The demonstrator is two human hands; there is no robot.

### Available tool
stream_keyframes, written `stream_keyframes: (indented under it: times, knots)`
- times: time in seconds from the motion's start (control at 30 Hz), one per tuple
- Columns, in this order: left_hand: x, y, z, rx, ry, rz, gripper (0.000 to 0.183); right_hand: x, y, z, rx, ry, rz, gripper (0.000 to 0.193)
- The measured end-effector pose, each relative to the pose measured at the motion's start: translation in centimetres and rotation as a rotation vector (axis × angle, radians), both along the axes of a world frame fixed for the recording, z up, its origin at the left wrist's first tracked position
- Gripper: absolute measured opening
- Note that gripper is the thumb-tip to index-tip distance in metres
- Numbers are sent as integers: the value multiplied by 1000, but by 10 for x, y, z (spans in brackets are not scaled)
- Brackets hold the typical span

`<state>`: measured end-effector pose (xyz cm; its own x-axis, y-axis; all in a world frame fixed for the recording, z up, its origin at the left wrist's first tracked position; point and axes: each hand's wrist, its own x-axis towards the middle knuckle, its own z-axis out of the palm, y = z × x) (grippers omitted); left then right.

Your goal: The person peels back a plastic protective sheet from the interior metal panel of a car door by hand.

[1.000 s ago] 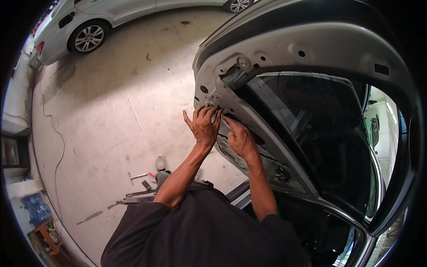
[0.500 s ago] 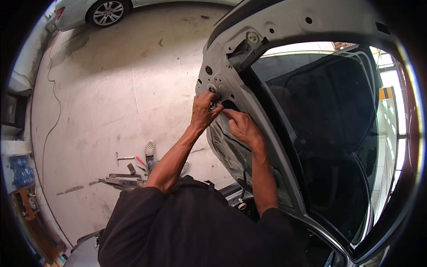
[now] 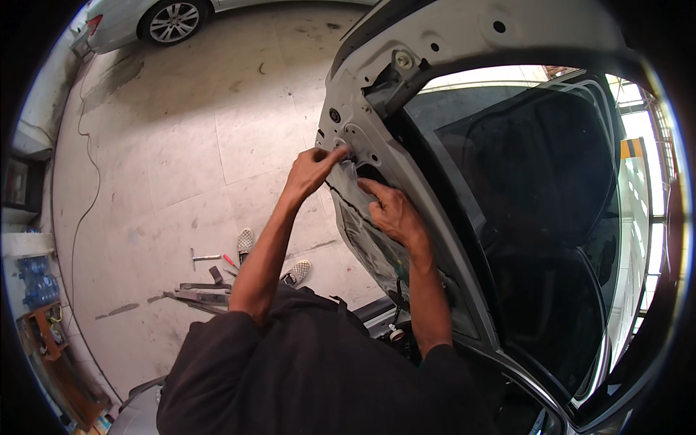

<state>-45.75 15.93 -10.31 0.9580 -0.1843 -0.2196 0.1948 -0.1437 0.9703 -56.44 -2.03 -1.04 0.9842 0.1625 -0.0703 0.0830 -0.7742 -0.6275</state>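
A car door (image 3: 391, 138) stands open in front of me, its grey inner metal bare and dotted with holes. Over its lower part hangs a clear plastic sheet (image 3: 353, 199) with a dark bead along its edge. My left hand (image 3: 313, 170) is at the sheet's upper corner, thumb and fingertips closed on it against the metal; the exact grip is partly hidden. Just below a dark opening in the panel, my right hand (image 3: 397, 214) touches the sheet with its index finger stretched out. The other fingers are curled, and nothing shows in them.
On the floor to the left lie a hammer (image 3: 206, 257), a red-handled tool (image 3: 230, 259) and several dark strips (image 3: 199, 296). A silver car (image 3: 119, 25) stands at the far left. A cable (image 3: 94, 174) runs along the floor, near blue water bottles (image 3: 38, 279).
My left hand has shifted left and flattened, uncovering more of the sheet and its dark bead. My right hand has moved slightly down, its index finger still at the sheet.
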Motion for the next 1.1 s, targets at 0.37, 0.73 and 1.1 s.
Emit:
stream_keyframes:
  times: [0.37,0.73,1.1]
  knots:
    - [31,4,20,-152,447,-542,58,-1,3,8,-44,59,37,50]
    - [8,-11,3,-204,308,-317,38,1,-1,11,-45,89,44,48]
    - [7,-7,4,-358,380,-275,61,-1,1,14,-58,97,54,50]
